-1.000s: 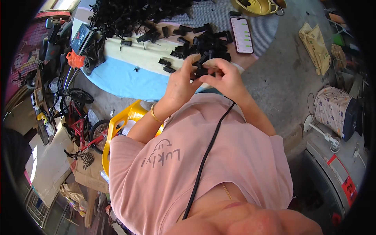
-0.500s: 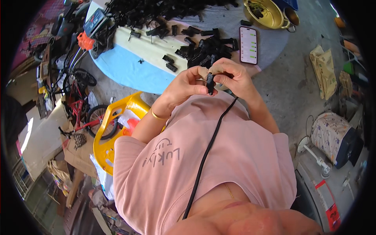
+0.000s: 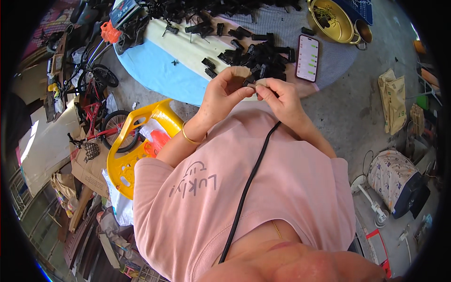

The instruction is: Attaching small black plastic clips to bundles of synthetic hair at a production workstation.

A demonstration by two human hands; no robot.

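Note:
My left hand (image 3: 224, 96) and my right hand (image 3: 281, 98) meet at the near edge of the cloth-covered table (image 3: 150, 80). Thumbs and fingers are pinched close together around a small black plastic part (image 3: 248, 82), mostly covered by my fingers. Tan wrapping shows on some fingertips. Right behind my fingers lies a heap of similar black plastic pieces (image 3: 260, 56). A few loose ones (image 3: 209, 67) rest left of it, on the pale stripe of the cloth. Beyond spreads a larger black pile (image 3: 197, 11).
A phone (image 3: 307, 58) with a lit screen lies right of the heap. A gold-coloured pot (image 3: 346, 35) stands at the back right. On my left are a yellow plastic chair (image 3: 162, 113) and a red bicycle (image 3: 94, 113). Brown paper bags (image 3: 393, 101) lie on the floor at right.
My fingers have shifted around the black part, which shows less now and sits differently between them. The whole view has moved slightly, with the table higher in the picture.

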